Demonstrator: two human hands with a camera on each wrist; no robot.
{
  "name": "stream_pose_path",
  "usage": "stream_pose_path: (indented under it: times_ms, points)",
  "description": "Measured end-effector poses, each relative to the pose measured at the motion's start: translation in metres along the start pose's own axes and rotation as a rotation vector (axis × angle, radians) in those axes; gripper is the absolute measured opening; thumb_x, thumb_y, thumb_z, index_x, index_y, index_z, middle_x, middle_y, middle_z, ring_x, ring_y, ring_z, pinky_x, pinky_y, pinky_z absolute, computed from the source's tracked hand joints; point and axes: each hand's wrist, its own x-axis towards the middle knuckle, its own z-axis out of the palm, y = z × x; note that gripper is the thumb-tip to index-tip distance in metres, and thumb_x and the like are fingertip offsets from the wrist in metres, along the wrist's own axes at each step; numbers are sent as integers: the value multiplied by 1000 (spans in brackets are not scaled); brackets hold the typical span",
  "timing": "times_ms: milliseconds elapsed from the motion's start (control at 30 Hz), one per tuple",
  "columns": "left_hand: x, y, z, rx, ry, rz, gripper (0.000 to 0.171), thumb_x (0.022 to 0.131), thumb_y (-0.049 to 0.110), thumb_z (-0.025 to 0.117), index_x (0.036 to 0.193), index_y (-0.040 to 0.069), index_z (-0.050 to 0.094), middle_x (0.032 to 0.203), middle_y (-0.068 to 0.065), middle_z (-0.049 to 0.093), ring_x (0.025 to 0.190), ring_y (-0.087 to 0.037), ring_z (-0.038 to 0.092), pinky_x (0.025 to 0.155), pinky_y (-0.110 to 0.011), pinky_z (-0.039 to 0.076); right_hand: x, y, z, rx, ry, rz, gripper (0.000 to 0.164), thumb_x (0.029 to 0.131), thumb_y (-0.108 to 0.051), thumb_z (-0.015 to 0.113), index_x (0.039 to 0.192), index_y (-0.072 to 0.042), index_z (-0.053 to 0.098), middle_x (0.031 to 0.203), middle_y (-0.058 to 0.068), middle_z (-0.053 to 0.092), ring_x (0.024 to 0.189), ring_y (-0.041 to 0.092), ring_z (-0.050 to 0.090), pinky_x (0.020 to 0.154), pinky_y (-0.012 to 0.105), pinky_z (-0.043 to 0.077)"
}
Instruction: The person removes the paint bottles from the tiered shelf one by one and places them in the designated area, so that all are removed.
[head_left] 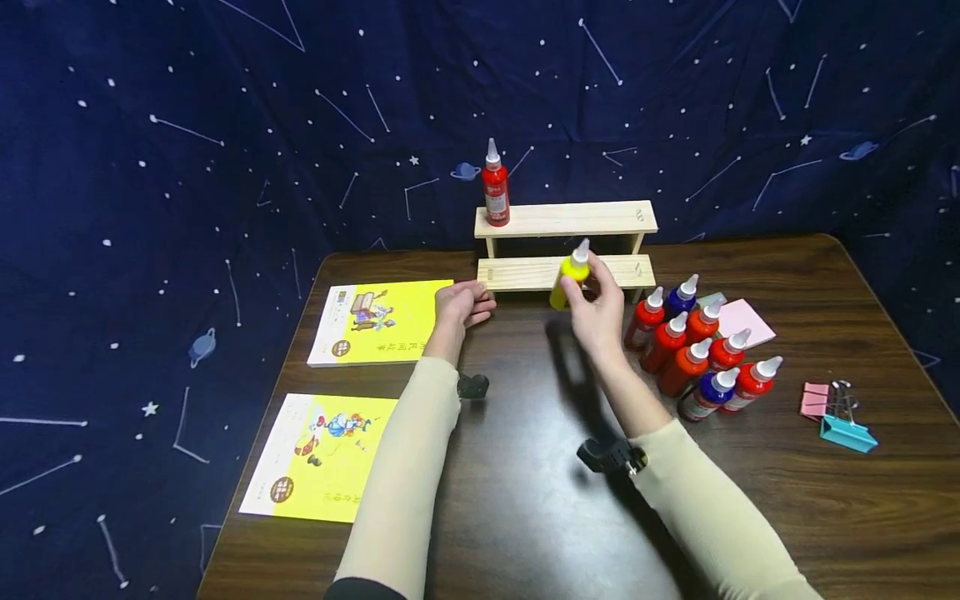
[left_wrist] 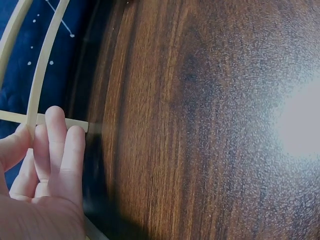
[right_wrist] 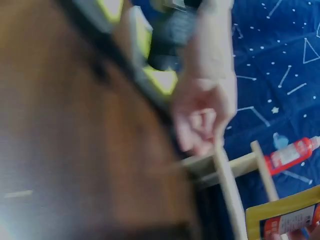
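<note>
My right hand (head_left: 602, 312) holds a yellow squeeze bottle (head_left: 574, 269) with a white pointed cap, thumb on its near side. The bottle is slightly tilted, in front of the lower board of a two-tier wooden rack (head_left: 517, 273). At the rack's left end is my left hand (head_left: 459, 308); in the left wrist view its thumb and fingers pinch the board's end (left_wrist: 34, 100). On the upper tier, at the left, a red bottle (head_left: 497, 196) stands upright. The right wrist view is blurred and shows only part of the yellow bottle (right_wrist: 257, 214).
Several red, orange and dark blue bottles (head_left: 686, 367) stand grouped right of the rack, beside pink sticky notes (head_left: 742, 323). Farther right lie binder clips (head_left: 847, 433). Two yellow books (head_left: 405, 312) lie at the left. A starry dark blue cloth (head_left: 375, 100) hangs behind the table.
</note>
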Motion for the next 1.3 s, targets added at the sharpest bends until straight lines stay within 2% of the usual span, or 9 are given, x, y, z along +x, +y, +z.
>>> stream_pose_path:
  times_ms: [100, 267, 500, 633, 767, 900, 1100, 1200, 1300]
  points:
    - [0, 0, -1, 4, 0, 9, 26, 90, 14, 67, 115, 7, 67, 98, -13, 72, 84, -24, 72, 75, -35, 59, -32, 13, -22, -60, 20, 20, 45, 85, 3, 68, 129, 1, 57, 117, 23, 62, 102, 32, 61, 92, 46, 52]
    - [0, 1, -5, 7, 6, -8, 27, 89, 14, 68, 115, 7, 67, 98, -12, 72, 83, -23, 72, 75, -35, 59, -65, 30, -48, -279, 88, -7, 46, 83, -2, 72, 128, -5, 60, 115, 18, 62, 98, 29, 64, 86, 46, 54]
    - [2, 3, -7, 20, 8, 9, 25, 91, 15, 67, 115, 7, 67, 100, -13, 71, 82, -22, 72, 73, -33, 59, -72, 39, -61, -436, 167, -76, 47, 84, -7, 72, 129, -10, 60, 117, 13, 63, 103, 30, 60, 91, 43, 46]
    - [2, 3, -6, 25, 5, -4, 26, 91, 16, 67, 115, 8, 67, 99, -12, 71, 81, -21, 72, 74, -33, 59, -73, 39, -62, -465, 190, -81, 49, 84, -5, 71, 131, -9, 58, 118, 14, 63, 105, 31, 59, 94, 44, 45]
    - [3, 2, -4, 23, 4, -7, 26, 90, 16, 67, 115, 8, 67, 96, -11, 72, 78, -21, 73, 73, -33, 59, -72, 37, -64, -451, 211, -102, 52, 82, -1, 70, 132, -11, 58, 120, 14, 61, 109, 28, 59, 98, 43, 45]
    - [3, 2, -4, 27, 4, -7, 26, 90, 17, 67, 115, 9, 67, 96, -11, 72, 79, -21, 73, 71, -32, 60, -70, 27, -66, -388, 226, -168, 53, 81, 4, 68, 131, -9, 58, 124, 11, 60, 108, 24, 60, 92, 42, 52]
    - [2, 2, -2, 26, -1, -3, 28, 90, 17, 68, 116, 8, 67, 100, -13, 71, 83, -22, 72, 72, -32, 59, -65, -13, -58, -272, 295, -374, 47, 78, 13, 65, 123, -1, 61, 123, 13, 60, 107, 30, 58, 84, 21, 53]
    - [2, 1, -1, 20, 1, -4, 28, 90, 16, 68, 116, 8, 67, 98, -12, 72, 82, -22, 72, 72, -33, 59, -59, -38, -48, -225, 289, -491, 42, 77, 14, 64, 118, 4, 62, 121, 19, 60, 110, 32, 56, 90, 24, 48]
    - [2, 1, 0, 17, 1, -15, 27, 90, 16, 68, 116, 8, 67, 96, -11, 72, 82, -22, 72, 73, -33, 59, -47, -48, -35, -210, 219, -555, 39, 80, 8, 65, 119, 1, 63, 122, 16, 60, 115, 26, 55, 93, 33, 47]
